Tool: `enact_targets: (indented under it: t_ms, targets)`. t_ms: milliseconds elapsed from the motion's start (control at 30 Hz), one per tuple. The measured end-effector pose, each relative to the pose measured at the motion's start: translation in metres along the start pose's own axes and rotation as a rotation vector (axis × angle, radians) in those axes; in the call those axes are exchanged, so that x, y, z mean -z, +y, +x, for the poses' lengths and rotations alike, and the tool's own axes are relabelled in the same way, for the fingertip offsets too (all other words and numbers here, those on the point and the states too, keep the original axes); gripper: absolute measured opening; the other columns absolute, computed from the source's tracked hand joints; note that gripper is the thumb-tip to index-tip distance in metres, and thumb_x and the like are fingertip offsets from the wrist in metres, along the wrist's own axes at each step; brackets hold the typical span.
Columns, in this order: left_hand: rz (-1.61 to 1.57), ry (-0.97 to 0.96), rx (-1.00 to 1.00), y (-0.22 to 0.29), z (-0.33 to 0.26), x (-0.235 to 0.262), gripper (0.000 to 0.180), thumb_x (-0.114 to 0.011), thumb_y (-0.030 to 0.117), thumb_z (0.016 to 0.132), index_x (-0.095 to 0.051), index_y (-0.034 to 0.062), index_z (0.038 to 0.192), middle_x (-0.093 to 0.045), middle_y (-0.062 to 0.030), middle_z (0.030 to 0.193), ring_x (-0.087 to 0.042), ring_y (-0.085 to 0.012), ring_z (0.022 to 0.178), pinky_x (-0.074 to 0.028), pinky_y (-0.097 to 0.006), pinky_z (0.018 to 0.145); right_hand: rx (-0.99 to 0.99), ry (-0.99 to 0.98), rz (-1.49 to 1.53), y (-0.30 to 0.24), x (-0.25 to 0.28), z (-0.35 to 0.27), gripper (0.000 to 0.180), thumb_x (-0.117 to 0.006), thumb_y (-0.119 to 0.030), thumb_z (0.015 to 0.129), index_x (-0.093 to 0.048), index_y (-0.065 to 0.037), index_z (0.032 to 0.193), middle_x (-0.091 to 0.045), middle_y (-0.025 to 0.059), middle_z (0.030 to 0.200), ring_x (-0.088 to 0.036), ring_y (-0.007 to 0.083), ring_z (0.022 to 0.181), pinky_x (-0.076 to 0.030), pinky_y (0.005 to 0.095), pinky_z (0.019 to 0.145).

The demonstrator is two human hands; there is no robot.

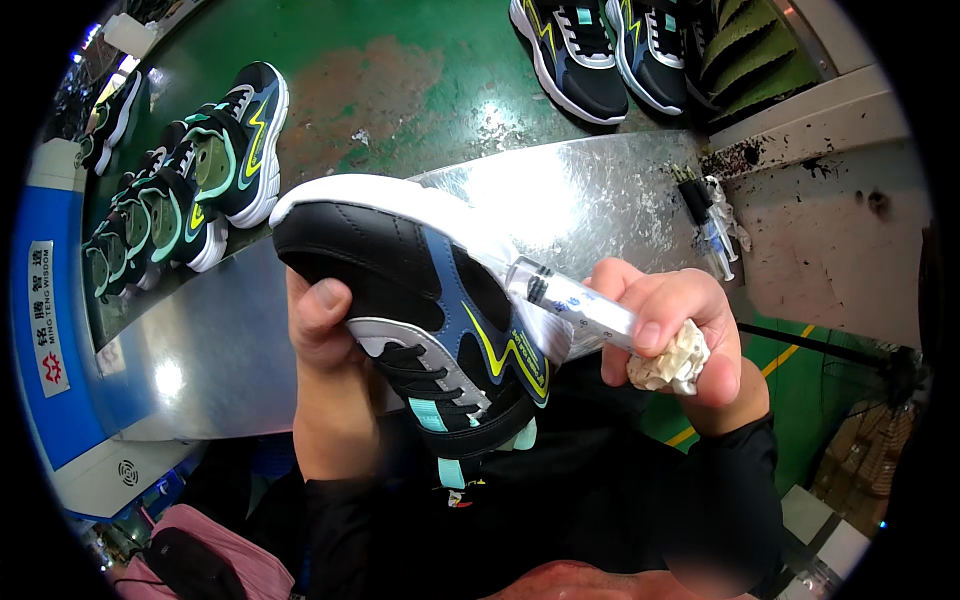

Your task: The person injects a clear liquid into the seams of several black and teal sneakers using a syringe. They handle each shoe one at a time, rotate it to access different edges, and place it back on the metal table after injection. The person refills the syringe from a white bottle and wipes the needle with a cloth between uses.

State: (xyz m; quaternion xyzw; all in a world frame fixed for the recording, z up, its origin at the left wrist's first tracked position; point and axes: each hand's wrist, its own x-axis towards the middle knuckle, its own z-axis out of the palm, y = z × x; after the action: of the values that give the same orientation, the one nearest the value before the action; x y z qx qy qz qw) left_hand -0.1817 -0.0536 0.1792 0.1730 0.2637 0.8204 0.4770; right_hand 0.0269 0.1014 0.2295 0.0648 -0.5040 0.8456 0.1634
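My left hand (325,322) is closed round a black sneaker (385,255) with navy panels, a yellow zigzag, mint tabs and a white sole. The shoe is held tilted above the bench edge, its toe at the upper left. Pinched in my right hand (700,305) is a clear plastic syringe (592,310) with a black rubber ring inside. One end of the syringe lies beside the white sole; whether it touches, I cannot tell. A crumpled off-white wad (672,362) is also held in my right fingers, at the syringe's other end.
Several similar sneakers (240,150) stand at the left on a green belt (400,85); another pair (585,60) is at the far right. Brushes and syringes (708,225) lie right of the metal plate (600,185). A blue-and-white machine housing (60,400) borders the left.
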Motion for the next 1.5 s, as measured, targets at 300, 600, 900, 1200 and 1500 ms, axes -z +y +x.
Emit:
enact_targets:
  t_ms: [300,600,900,1200,1500]
  targets:
    - [0.004,0.101,-0.059,0.002,-0.002,0.02,0.064,-0.065,0.024,0.075,-0.046,-0.0056,0.128,-0.06,-0.022,0.116,-0.063,-0.0338,0.102,-0.052,-0.046,0.09,0.0,0.0,-0.014,0.009,0.008,-0.007,0.06,-0.072,-0.049,0.078,-0.061,0.002,0.109,-0.052,0.0076,0.091,-0.045,0.0104,0.074,-0.034,0.0233,0.066]
    - [-0.109,-0.095,-0.034,0.003,0.004,0.036,0.056,-0.05,0.039,0.091,-0.048,0.0014,0.132,-0.059,-0.0166,0.124,-0.06,-0.0306,0.109,-0.047,-0.048,0.097,-0.047,0.057,-0.023,0.019,0.015,-0.027,0.057,-0.073,-0.047,0.078,-0.063,0.001,0.107,-0.054,0.0072,0.09,-0.045,0.0111,0.075,-0.034,0.0235,0.066]
    - [-0.001,0.043,0.001,0.018,0.004,0.074,0.052,-0.05,0.04,0.092,-0.052,0.0043,0.13,-0.059,-0.0148,0.125,-0.059,-0.029,0.112,-0.044,-0.046,0.1,-0.056,0.062,-0.008,0.03,0.022,-0.041,0.055,-0.074,-0.045,0.078,-0.063,0.001,0.106,-0.058,0.0083,0.09,-0.047,0.0128,0.077,-0.036,0.024,0.067]
    - [-0.013,0.155,-0.102,0.015,0.012,0.075,0.043,-0.055,0.03,0.092,-0.055,0.0022,0.124,-0.061,-0.0104,0.122,-0.058,-0.0227,0.11,-0.042,-0.038,0.099,-0.041,0.051,-0.061,0.036,0.023,-0.069,0.051,-0.074,-0.042,0.08,-0.064,0.001,0.105,-0.065,0.007,0.089,-0.046,0.0139,0.075,-0.037,0.025,0.066]
    - [-0.147,0.156,0.177,0.032,0.017,0.109,0.049,-0.053,0.04,0.092,-0.055,0.003,0.124,-0.06,-0.0121,0.122,-0.058,-0.0249,0.111,-0.044,-0.042,0.098,-0.002,0.082,-0.135,0.04,0.025,-0.096,0.048,-0.076,-0.04,0.078,-0.066,0.0,0.103,-0.068,0.0054,0.088,-0.044,0.0152,0.072,-0.037,0.0263,0.064]
